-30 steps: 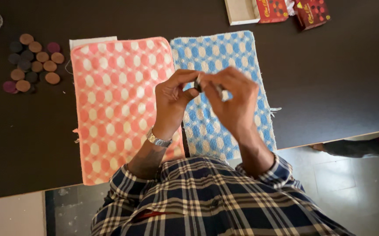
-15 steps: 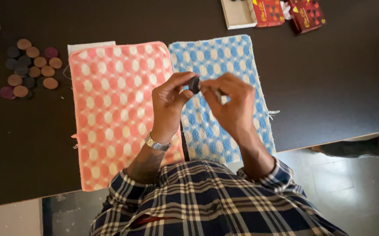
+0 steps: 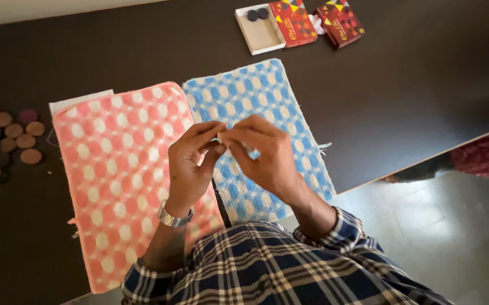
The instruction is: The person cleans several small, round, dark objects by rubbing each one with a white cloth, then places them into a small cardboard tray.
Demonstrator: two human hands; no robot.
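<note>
Our grip, left hand (image 3: pixel 191 169) and right hand (image 3: pixel 261 155), pinches a small pale piece (image 3: pixel 220 137) at its edges, which we judge light, above the blue cloth (image 3: pixel 255 101) at twelve o'clock.

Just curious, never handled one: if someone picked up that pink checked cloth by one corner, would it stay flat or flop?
It would probably flop: the pink checked cloth looks like soft woven towelling, lying limp and flat on the dark table. It seems light, with loose threads at its edge. Pushed, it would likely bunch up rather than slide as one piece.
</note>
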